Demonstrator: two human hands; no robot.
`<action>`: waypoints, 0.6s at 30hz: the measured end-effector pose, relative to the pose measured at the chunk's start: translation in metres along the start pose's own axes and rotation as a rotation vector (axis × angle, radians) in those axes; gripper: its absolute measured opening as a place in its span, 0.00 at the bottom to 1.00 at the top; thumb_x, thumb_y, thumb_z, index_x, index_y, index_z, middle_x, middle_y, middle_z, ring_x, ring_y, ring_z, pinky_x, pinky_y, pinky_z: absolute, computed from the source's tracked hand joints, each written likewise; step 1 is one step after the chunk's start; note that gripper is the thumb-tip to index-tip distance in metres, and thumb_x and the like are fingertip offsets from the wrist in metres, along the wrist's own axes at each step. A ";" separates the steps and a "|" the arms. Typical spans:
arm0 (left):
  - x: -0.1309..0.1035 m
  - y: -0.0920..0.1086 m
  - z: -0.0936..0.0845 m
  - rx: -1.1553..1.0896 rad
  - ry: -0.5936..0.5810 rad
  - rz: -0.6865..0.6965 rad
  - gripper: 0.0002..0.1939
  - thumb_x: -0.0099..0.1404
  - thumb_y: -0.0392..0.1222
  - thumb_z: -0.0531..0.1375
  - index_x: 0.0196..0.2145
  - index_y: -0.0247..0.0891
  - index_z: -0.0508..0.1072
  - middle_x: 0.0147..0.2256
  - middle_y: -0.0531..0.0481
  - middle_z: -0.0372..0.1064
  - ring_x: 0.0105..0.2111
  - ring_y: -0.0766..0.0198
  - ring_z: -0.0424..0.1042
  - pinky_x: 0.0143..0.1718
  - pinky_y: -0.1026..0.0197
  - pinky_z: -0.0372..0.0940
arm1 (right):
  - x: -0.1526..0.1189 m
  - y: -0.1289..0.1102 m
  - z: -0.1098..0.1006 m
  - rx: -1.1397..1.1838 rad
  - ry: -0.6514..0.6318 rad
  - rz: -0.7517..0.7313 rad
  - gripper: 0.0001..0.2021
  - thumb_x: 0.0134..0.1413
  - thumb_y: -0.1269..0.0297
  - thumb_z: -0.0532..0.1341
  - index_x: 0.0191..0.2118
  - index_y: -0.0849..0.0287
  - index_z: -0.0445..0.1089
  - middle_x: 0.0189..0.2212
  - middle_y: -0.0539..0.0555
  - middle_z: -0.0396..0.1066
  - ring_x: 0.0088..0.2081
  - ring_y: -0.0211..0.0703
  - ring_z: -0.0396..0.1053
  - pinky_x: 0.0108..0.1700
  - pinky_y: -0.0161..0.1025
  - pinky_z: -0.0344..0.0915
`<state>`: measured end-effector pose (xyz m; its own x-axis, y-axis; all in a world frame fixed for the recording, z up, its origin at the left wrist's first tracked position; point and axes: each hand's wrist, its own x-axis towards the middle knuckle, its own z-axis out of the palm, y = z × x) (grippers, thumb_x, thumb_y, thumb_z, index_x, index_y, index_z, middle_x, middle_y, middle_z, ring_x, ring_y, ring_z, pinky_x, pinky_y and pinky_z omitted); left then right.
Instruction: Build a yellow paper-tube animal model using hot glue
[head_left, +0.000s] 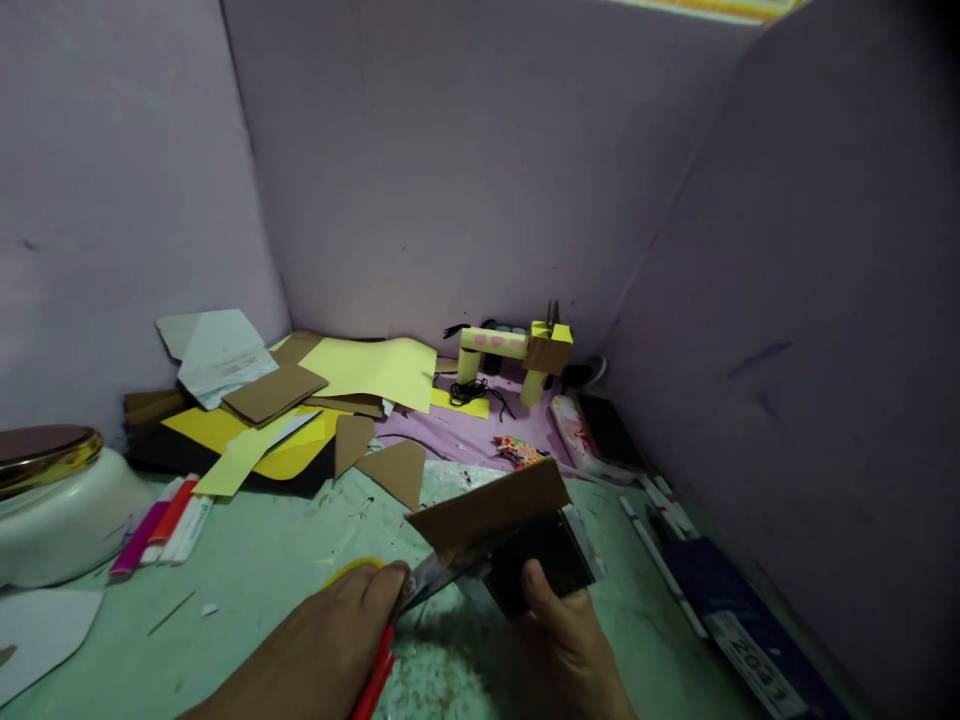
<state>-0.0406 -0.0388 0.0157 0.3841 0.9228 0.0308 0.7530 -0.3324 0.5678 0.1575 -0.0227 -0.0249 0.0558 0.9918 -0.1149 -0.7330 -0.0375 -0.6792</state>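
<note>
My left hand point(352, 610) is closed around scissors with red and yellow handles point(381, 672). Their blades point(435, 578) point right and reach in beneath a brown cardboard flap point(495, 508). On the other side, my right hand point(562, 625) grips a black-faced piece of cardboard point(541, 562), its thumb pressed on the dark face. The brown flap and the black face look like parts of one piece, partly split by the scissors. How far the blade tips reach is hidden by the cardboard.
Yellow paper point(367, 368) and cardboard scraps point(390, 472) lie at the back left, near markers point(169, 525) and a white-and-gold container point(64, 520). A yellow paper animal figure point(495, 345) stands at the back. A phone point(604, 430) and dark blue box point(739, 600) lie right.
</note>
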 end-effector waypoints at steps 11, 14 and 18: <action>0.010 0.002 -0.009 0.288 -0.006 -0.007 0.24 0.54 0.32 0.49 0.48 0.41 0.70 0.43 0.41 0.73 0.41 0.51 0.72 0.40 0.51 0.68 | -0.005 0.005 -0.007 -0.052 0.000 0.024 0.28 0.40 0.58 0.70 0.51 0.50 0.68 0.38 0.56 0.77 0.49 0.58 0.69 0.50 0.59 0.61; 0.014 0.006 -0.008 0.341 -0.082 0.013 0.28 0.54 0.29 0.48 0.52 0.39 0.67 0.45 0.38 0.72 0.42 0.48 0.72 0.40 0.48 0.68 | -0.004 0.007 -0.009 -0.073 0.015 -0.015 0.24 0.41 0.60 0.71 0.47 0.52 0.71 0.36 0.55 0.77 0.49 0.56 0.69 0.53 0.57 0.59; 0.016 0.003 -0.003 0.400 -0.062 0.004 0.26 0.56 0.27 0.44 0.50 0.37 0.69 0.42 0.38 0.73 0.39 0.49 0.73 0.37 0.49 0.69 | -0.005 0.008 -0.009 -0.054 0.008 -0.058 0.21 0.42 0.62 0.70 0.46 0.51 0.72 0.36 0.53 0.77 0.48 0.53 0.70 0.54 0.54 0.59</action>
<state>-0.0332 -0.0246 0.0203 0.4095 0.9120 -0.0242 0.8955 -0.3967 0.2020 0.1576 -0.0287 -0.0367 0.1024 0.9915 -0.0798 -0.6911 0.0133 -0.7227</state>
